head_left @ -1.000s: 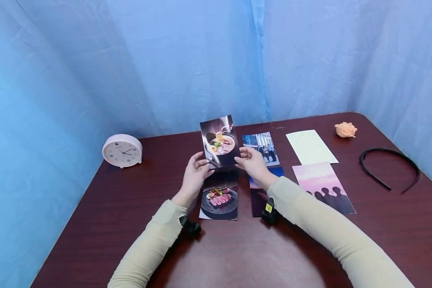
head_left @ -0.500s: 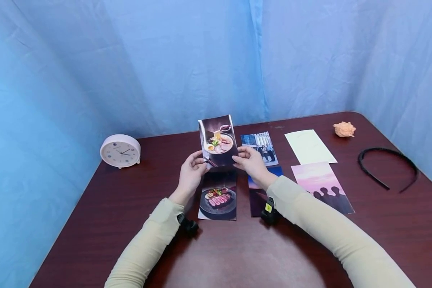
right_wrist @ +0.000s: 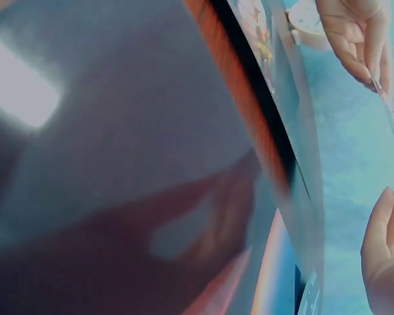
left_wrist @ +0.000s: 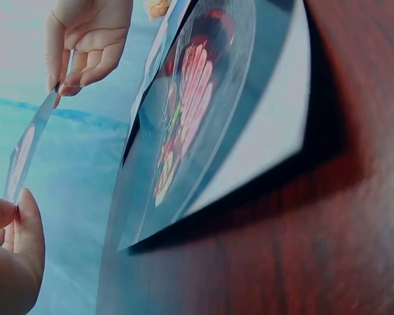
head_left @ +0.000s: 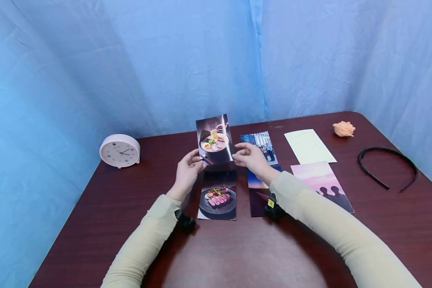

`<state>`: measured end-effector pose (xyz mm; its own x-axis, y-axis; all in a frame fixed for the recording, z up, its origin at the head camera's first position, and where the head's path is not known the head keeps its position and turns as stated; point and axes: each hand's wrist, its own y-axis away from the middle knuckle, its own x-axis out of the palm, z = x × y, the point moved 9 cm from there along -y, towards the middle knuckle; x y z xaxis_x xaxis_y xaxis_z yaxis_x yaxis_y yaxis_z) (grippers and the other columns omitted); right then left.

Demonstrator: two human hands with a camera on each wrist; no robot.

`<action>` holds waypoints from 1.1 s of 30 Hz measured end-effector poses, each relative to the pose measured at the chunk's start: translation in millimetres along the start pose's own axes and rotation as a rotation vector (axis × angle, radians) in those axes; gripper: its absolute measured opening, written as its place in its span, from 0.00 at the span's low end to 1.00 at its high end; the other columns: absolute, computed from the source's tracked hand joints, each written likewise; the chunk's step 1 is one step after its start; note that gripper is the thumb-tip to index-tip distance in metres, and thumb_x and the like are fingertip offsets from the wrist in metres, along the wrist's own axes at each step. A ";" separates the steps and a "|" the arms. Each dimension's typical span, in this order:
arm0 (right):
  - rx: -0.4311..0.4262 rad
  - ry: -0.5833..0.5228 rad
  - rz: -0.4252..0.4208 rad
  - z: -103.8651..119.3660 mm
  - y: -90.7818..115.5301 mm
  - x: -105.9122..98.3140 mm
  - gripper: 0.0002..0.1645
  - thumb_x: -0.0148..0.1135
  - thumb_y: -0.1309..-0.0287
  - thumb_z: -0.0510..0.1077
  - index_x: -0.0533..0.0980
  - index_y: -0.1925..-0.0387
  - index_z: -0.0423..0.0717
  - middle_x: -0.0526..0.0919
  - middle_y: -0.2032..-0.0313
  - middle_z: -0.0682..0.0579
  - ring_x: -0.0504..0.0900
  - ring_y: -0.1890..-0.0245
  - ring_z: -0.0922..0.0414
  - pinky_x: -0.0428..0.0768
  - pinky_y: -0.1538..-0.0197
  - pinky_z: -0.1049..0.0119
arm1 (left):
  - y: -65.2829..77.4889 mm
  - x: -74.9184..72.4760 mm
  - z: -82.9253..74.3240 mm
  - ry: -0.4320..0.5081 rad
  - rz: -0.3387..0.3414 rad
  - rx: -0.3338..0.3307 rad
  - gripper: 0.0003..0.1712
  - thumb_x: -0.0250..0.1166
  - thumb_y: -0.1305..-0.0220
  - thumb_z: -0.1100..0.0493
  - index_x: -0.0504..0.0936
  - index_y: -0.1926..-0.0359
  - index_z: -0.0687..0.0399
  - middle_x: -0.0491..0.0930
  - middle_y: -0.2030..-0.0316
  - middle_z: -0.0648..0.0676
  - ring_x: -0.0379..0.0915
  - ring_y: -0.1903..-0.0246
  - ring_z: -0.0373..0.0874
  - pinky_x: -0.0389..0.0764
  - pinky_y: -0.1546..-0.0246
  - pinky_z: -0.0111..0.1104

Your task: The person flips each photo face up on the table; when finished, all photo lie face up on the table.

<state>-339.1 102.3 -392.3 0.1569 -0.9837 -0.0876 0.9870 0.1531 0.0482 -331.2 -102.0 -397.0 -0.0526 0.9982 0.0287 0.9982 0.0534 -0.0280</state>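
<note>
A glossy photo of a noodle bowl (head_left: 213, 140) is held up over the table, its top tilted back. My left hand (head_left: 186, 173) pinches its lower left corner between thumb and fingers, which the left wrist view also shows. At its lower right edge, my right hand (head_left: 253, 161) holds the corner with thumb and fingertips; in the left wrist view this other hand (left_wrist: 92, 39) meets the photo's far end. Just below lies a photo of sliced steak on a dark plate (head_left: 217, 200). A sunset photo (head_left: 257, 182) lies partly under my right wrist.
Right of my hands lie a group photo (head_left: 261, 146), a pale blank sheet (head_left: 309, 146) and a pink-sky photo with silhouettes (head_left: 320, 176). Farther right are a peach-coloured ball-like object (head_left: 344, 129) and a black headband (head_left: 389, 151). A white clock (head_left: 120, 151) stands at left. Blue curtains (head_left: 187, 60) border the table.
The noodle photo has shifted slightly left and tilted, its glare moving to the right edge. My right hand's fingers have spread and show more beside that edge.
</note>
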 end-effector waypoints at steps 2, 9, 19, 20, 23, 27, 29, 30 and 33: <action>0.004 0.040 0.000 0.0 -1.5 0.7 0.27 0.56 0.37 0.35 0.65 0.37 0.38 0.77 0.67 0.51 0.79 0.52 0.39 0.79 0.48 0.54 | -1.7 0.4 1.6 -0.009 0.011 -0.016 0.28 0.53 0.38 0.78 0.67 0.36 0.66 0.70 0.66 0.53 0.72 0.71 0.33 0.80 0.65 0.22; 0.038 0.136 -0.040 0.1 -8.4 -2.8 0.25 0.56 0.36 0.36 0.67 0.38 0.40 0.77 0.65 0.48 0.81 0.54 0.45 0.80 0.49 0.57 | -10.5 4.2 5.1 -0.039 0.070 -0.081 0.28 0.53 0.37 0.77 0.66 0.35 0.65 0.71 0.65 0.53 0.74 0.71 0.33 0.81 0.62 0.25; 0.135 0.157 -0.039 -14.5 -18.0 -2.9 0.25 0.55 0.37 0.34 0.68 0.38 0.37 0.77 0.58 0.41 0.81 0.53 0.45 0.81 0.50 0.60 | -23.8 5.5 16.8 -0.222 0.145 -0.151 0.30 0.56 0.37 0.74 0.65 0.33 0.61 0.72 0.61 0.57 0.74 0.67 0.37 0.80 0.52 0.37; 0.139 0.163 -0.036 -16.0 -18.5 -2.4 0.25 0.55 0.37 0.34 0.68 0.38 0.37 0.77 0.58 0.41 0.81 0.53 0.45 0.81 0.50 0.60 | -24.9 5.5 19.0 -0.237 0.152 -0.159 0.30 0.56 0.37 0.74 0.65 0.33 0.61 0.73 0.61 0.57 0.74 0.67 0.37 0.80 0.52 0.36; 0.150 0.178 -0.027 -19.3 -20.4 -1.4 0.25 0.56 0.37 0.33 0.68 0.38 0.36 0.78 0.58 0.40 0.81 0.53 0.45 0.81 0.51 0.60 | -27.9 5.3 24.4 -0.268 0.165 -0.176 0.31 0.56 0.37 0.75 0.65 0.33 0.62 0.73 0.62 0.56 0.74 0.68 0.37 0.81 0.54 0.35; 0.139 0.200 -0.003 -19.6 -22.7 0.5 0.27 0.56 0.39 0.32 0.67 0.38 0.34 0.79 0.61 0.41 0.81 0.53 0.45 0.81 0.51 0.61 | -31.4 5.7 27.0 -0.306 0.177 -0.168 0.31 0.57 0.38 0.75 0.65 0.34 0.62 0.72 0.64 0.56 0.73 0.69 0.37 0.81 0.56 0.32; 0.139 0.215 0.012 -19.8 -24.1 1.3 0.28 0.57 0.39 0.32 0.66 0.37 0.34 0.78 0.63 0.42 0.82 0.54 0.45 0.81 0.52 0.61 | -32.8 6.2 25.9 -0.333 0.182 -0.151 0.30 0.56 0.38 0.75 0.66 0.34 0.63 0.73 0.64 0.56 0.74 0.68 0.37 0.81 0.57 0.33; 0.139 0.224 0.020 -20.1 -25.0 1.4 0.28 0.57 0.39 0.32 0.66 0.37 0.34 0.78 0.63 0.43 0.82 0.54 0.45 0.82 0.52 0.61 | -33.4 6.3 25.4 -0.348 0.184 -0.144 0.30 0.56 0.38 0.75 0.66 0.34 0.64 0.73 0.64 0.56 0.74 0.68 0.38 0.81 0.57 0.33; 0.148 0.268 0.038 -22.4 -28.3 1.4 0.29 0.58 0.40 0.32 0.66 0.37 0.34 0.78 0.64 0.43 0.83 0.57 0.46 0.82 0.54 0.61 | -35.0 6.5 25.3 -0.384 0.189 -0.128 0.29 0.57 0.38 0.75 0.67 0.35 0.65 0.74 0.64 0.57 0.74 0.68 0.38 0.81 0.58 0.33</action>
<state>-366.0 98.6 -416.1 0.2160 -0.9149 -0.3411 0.9677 0.1541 0.1994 -367.3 -96.7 -421.1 0.1477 0.9291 -0.3390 0.9857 -0.1103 0.1273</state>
